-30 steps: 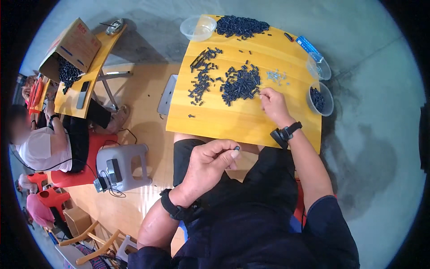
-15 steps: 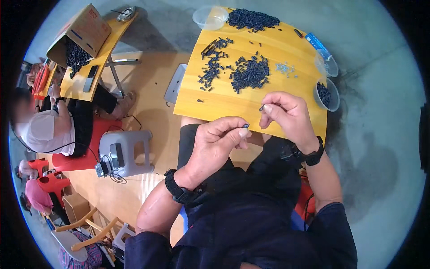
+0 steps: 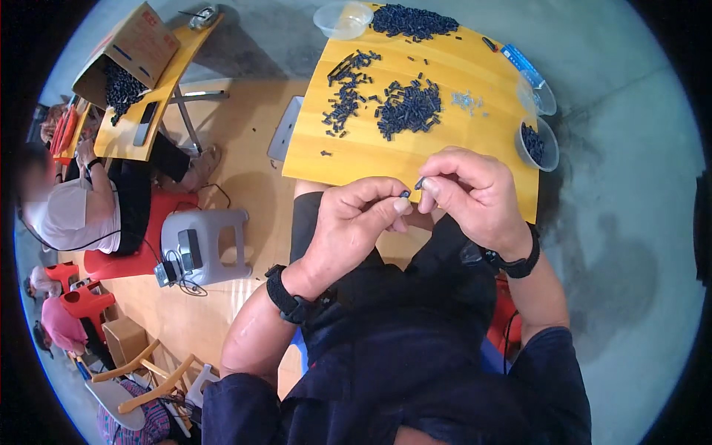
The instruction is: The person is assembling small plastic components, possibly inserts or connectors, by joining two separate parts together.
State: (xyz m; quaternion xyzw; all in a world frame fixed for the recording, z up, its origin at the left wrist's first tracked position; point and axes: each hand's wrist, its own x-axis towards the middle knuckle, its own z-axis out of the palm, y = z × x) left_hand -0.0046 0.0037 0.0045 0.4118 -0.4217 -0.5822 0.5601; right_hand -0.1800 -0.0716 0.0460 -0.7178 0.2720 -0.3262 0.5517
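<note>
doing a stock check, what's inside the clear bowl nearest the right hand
The clear bowl holds small black pieces; whatever lies beneath the top layer is covered.

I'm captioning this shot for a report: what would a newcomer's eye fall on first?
Probably the yellow table ahead, with heaps of small black pieces at its middle and far edge. Then the left hand and right hand by its near edge, each pinching a small dark piece. At upper left, an open cardboard box on a side table shows dark parts inside.
</note>
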